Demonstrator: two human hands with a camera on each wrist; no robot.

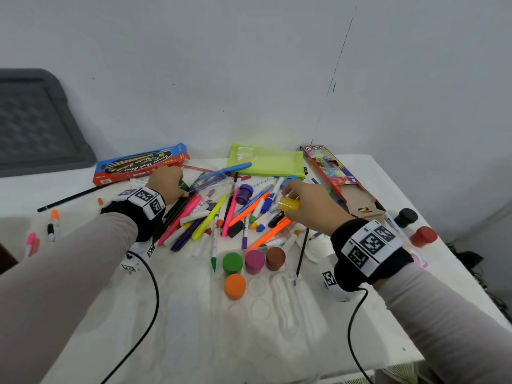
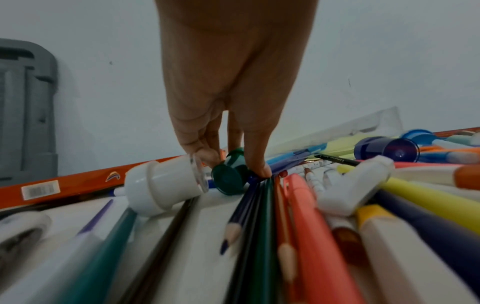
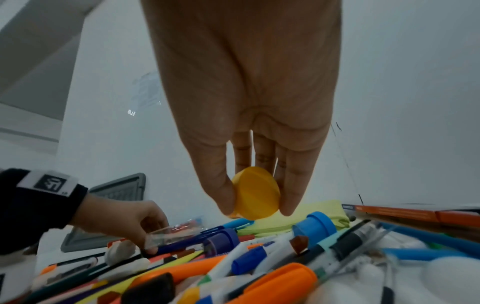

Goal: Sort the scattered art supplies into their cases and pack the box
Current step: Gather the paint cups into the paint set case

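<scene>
A heap of pens, markers and pencils (image 1: 221, 214) lies mid-table. My right hand (image 1: 302, 200) pinches a yellow paint pot (image 1: 289, 204) (image 3: 255, 194) above the heap. At the heap's left end my left hand (image 1: 169, 184) (image 2: 231, 166) closes its fingertips on a dark green paint pot (image 2: 230, 176) (image 1: 182, 185) that lies on its side. Green (image 1: 232, 262), pink (image 1: 254, 261), brown (image 1: 275, 258) and orange (image 1: 235, 285) pots stand in a clear moulded tray (image 1: 277, 300) in front of me. A purple pot (image 1: 243, 193) lies in the heap.
A red-and-blue pencil box (image 1: 140, 164), a lime pouch (image 1: 266, 160) and an opened colour-pencil box (image 1: 340, 181) lie along the back. Black (image 1: 406, 217) and red (image 1: 423, 236) pots stand at right. Loose markers (image 1: 52, 223) lie at left; a white pot (image 2: 166, 185) lies by my left fingers.
</scene>
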